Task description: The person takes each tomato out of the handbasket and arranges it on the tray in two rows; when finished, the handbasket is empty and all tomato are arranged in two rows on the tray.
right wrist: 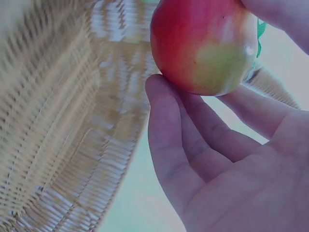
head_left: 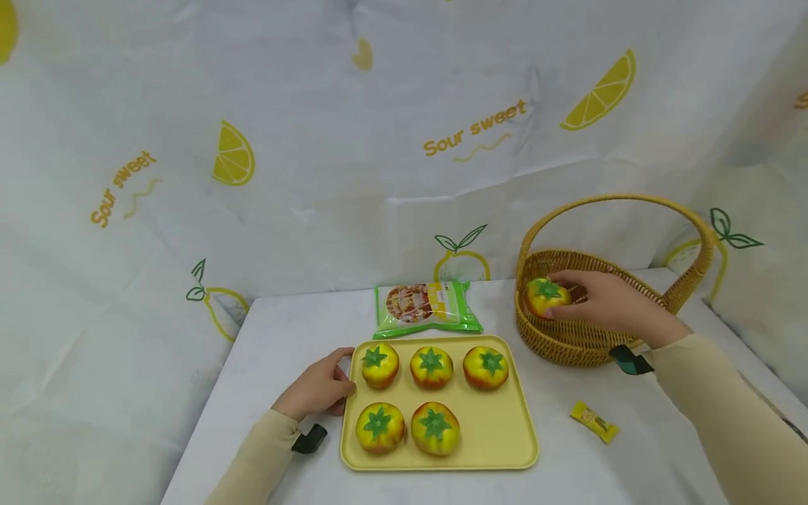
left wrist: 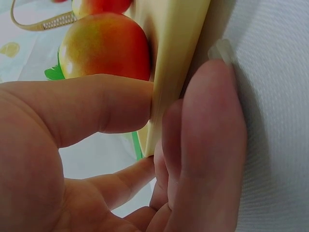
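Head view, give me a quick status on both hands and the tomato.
Right hand holds tomato over basket. Left hand grips tray edge. Sixth tray spot free.

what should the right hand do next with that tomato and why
Probably carry the tomato across to the tray's bare front-right spot: the right hand grips it at the basket, five tomatoes fill the other spots, and the left hand holds the tray's edge.
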A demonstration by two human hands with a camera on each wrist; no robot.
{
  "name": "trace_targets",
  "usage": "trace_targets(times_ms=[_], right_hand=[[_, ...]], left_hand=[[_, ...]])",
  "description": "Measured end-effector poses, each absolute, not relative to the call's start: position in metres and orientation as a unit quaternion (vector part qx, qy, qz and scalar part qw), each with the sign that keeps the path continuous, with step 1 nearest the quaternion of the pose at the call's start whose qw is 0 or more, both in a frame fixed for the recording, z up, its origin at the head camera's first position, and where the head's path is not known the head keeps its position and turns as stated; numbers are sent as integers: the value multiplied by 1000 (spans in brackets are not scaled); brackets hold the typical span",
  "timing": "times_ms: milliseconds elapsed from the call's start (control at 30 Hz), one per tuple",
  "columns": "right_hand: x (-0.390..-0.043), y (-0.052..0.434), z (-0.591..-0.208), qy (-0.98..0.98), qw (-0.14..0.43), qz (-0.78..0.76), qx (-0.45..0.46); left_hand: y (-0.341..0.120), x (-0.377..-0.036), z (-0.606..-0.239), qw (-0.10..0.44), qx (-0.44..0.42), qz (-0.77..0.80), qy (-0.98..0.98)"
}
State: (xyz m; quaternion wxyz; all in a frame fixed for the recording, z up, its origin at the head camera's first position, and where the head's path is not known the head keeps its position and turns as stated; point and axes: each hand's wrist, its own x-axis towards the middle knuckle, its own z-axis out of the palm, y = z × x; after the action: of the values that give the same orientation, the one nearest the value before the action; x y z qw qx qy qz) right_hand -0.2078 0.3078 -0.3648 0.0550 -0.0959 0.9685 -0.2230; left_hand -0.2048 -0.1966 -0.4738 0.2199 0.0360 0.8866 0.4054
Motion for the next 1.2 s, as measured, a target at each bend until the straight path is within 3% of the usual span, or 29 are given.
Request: trace_targets(times_ms=[367,1000,1200], right_hand=[[-146,267,-378,944,32,-285,-162],[-110,221,-426,909,157,-327,-206],[-108,217,-436,911,165,-318,-203]], left_hand=[[-197,-211,-475,226,35,402,887],[-197,-210,-477,227,34,406,885],[-196,-206,-473,224,35,396,890]])
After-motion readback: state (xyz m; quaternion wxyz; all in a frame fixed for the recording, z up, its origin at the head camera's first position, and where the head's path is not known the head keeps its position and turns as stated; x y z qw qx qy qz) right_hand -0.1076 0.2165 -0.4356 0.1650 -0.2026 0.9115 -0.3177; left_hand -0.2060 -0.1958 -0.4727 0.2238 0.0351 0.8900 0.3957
